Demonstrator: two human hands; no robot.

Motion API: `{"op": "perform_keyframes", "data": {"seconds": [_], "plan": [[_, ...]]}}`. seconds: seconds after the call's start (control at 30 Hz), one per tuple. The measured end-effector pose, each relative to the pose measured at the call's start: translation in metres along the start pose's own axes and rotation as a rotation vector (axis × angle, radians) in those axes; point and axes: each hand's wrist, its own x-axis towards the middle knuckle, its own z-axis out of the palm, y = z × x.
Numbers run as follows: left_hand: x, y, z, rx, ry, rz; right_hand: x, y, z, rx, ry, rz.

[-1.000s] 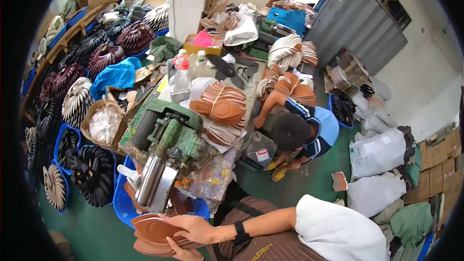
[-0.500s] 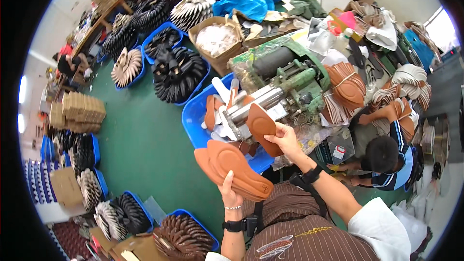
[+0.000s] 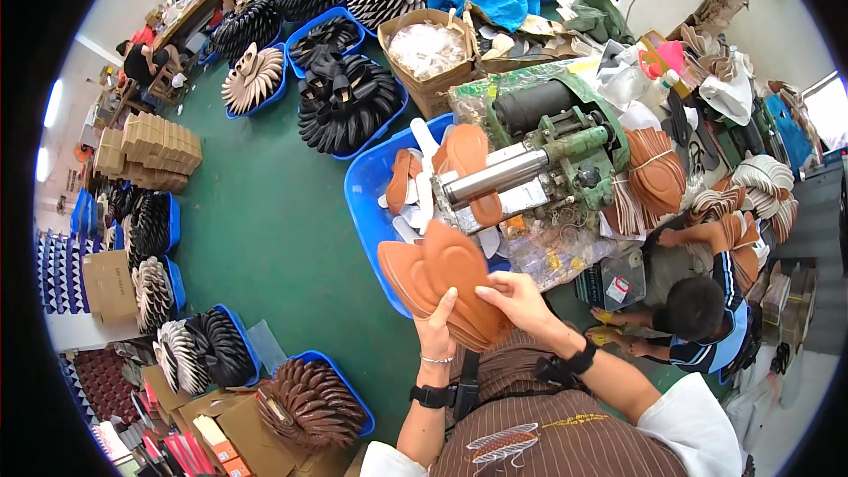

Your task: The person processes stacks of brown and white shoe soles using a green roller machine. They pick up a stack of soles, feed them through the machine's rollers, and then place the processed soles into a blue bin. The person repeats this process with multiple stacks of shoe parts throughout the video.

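Note:
Several tan-brown shoe insoles (image 3: 415, 278) lie fanned in a stack in my left hand (image 3: 435, 331), its thumb pressed on top. My right hand (image 3: 521, 305) pinches the edge of the uppermost insole (image 3: 455, 265), which is turned at an angle to those beneath. Beyond my hands stands a green roller machine (image 3: 574, 141) with a shiny steel roller (image 3: 499, 175). Another brown insole (image 3: 465, 148) lies across this roller's line, showing on both its far and near sides. Whether it is gripped there cannot be made out.
A blue tub (image 3: 362, 199) with loose insoles and white pieces stands beside the machine. Tied insole bundles (image 3: 654, 168) lie at its right. A co-worker (image 3: 707, 318) crouches at the right. Blue baskets of shoe parts (image 3: 349, 106) and cartons (image 3: 150, 150) stand on the green floor.
My right hand has let go of the single insole at the roller and drawn back to the stack, taking hold of the top insole. The view has shifted slightly.

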Motion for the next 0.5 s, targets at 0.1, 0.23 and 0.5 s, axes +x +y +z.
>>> {"op": "perform_keyframes", "data": {"seconds": [0.1,0.23,0.5], "plan": [[0.002,0.008,0.003,-0.006,-0.072,-0.065,0.009,0.025,-0.030,0.106,0.315,0.033],[0.004,0.003,0.000,-0.022,-0.097,-0.131,0.047,-0.010,-0.042,0.091,0.339,0.023],[0.005,-0.015,0.013,0.346,0.133,0.184,-0.011,-0.019,0.022,0.075,0.102,0.010]]}}
